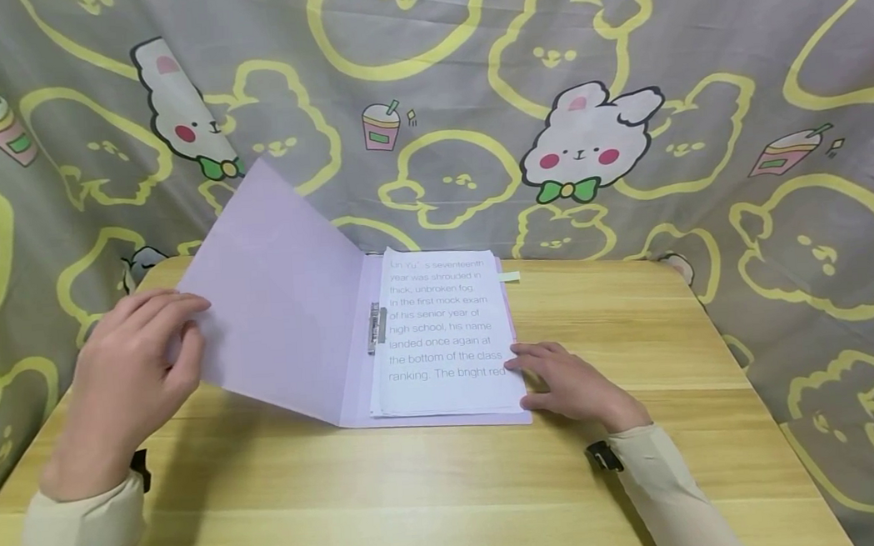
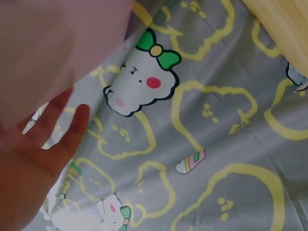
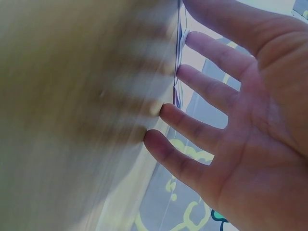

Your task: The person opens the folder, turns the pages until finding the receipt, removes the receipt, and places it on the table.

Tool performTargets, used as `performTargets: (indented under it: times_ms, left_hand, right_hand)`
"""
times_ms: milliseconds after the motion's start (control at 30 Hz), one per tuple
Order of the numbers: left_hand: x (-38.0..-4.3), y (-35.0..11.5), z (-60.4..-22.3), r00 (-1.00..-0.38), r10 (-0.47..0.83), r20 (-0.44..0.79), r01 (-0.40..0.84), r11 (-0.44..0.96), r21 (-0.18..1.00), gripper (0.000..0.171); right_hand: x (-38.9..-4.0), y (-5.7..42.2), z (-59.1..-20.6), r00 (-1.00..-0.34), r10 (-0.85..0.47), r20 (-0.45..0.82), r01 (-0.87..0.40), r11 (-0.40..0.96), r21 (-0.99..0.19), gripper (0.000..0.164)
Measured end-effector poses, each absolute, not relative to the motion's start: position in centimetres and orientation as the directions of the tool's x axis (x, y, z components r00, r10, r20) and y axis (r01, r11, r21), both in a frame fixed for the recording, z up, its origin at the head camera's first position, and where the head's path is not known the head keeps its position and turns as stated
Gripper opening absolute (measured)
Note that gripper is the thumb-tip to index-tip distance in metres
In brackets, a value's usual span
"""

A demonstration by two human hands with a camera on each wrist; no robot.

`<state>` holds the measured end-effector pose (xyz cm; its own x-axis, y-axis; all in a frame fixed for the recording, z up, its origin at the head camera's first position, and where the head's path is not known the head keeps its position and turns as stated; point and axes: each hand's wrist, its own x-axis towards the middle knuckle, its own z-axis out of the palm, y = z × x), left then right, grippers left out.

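A light purple folder [image 1: 273, 291] lies on the table with its front cover raised and tilted to the left. Printed white sheets [image 1: 444, 389] rest inside it, beside a metal clip [image 1: 374, 328] near the spine. My left hand [image 1: 137, 358] holds the cover's outer left edge; in the left wrist view some fingers [image 2: 77, 127] show beyond the cover [image 2: 57, 43], which hides others. My right hand [image 1: 575, 381] lies at the folder's right edge, thumb and fingertips touching it near the lower corner. In the right wrist view its fingers [image 3: 207, 91] are spread and fairly straight.
The wooden table [image 1: 436, 498] carries the folder. A pale tab [image 1: 508, 277] sticks out from the folder's right side. Behind the table hangs a grey curtain [image 1: 455, 80] with yellow outlines and rabbit faces.
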<state>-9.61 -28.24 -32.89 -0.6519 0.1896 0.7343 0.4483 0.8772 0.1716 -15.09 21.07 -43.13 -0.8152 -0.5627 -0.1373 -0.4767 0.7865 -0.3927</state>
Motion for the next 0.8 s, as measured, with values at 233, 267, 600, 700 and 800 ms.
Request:
performTargets:
  times_ms: [233, 267, 600, 700, 800]
  left_hand:
    - [-9.6, -28.9, -33.3, -0.720, 0.155, 0.677, 0.373, 0.908, 0.189, 0.025]
    - [-9.6, -29.0, -33.4, -0.732, 0.151, 0.664, 0.361, 0.913, 0.191, 0.023]
    - [-10.1, -29.6, -34.3, -0.892, 0.143, 0.428, 0.245, 0.950, 0.193, 0.032]
    - [-10.2, -29.4, -34.6, -0.927, 0.134, 0.351, 0.216, 0.954, 0.206, 0.035]
    - [-10.4, -29.3, -35.0, -0.941, 0.138, 0.308, 0.213, 0.951, 0.224, 0.037]
  right_hand:
    - [-15.1, 21.1, -43.1, -0.816, -0.562, -0.135, -0.478, 0.788, -0.389, 0.055]
    - [-15.1, 21.1, -43.2, -0.816, -0.561, -0.136, -0.477, 0.789, -0.387, 0.055]
    - [-15.1, 21.0, -43.3, -0.819, -0.557, -0.137, -0.475, 0.793, -0.382, 0.056]
    - [-15.1, 21.0, -43.2, -0.820, -0.556, -0.136, -0.474, 0.792, -0.384, 0.057]
    - [-15.1, 21.1, -43.2, -0.820, -0.556, -0.135, -0.474, 0.792, -0.384, 0.057]
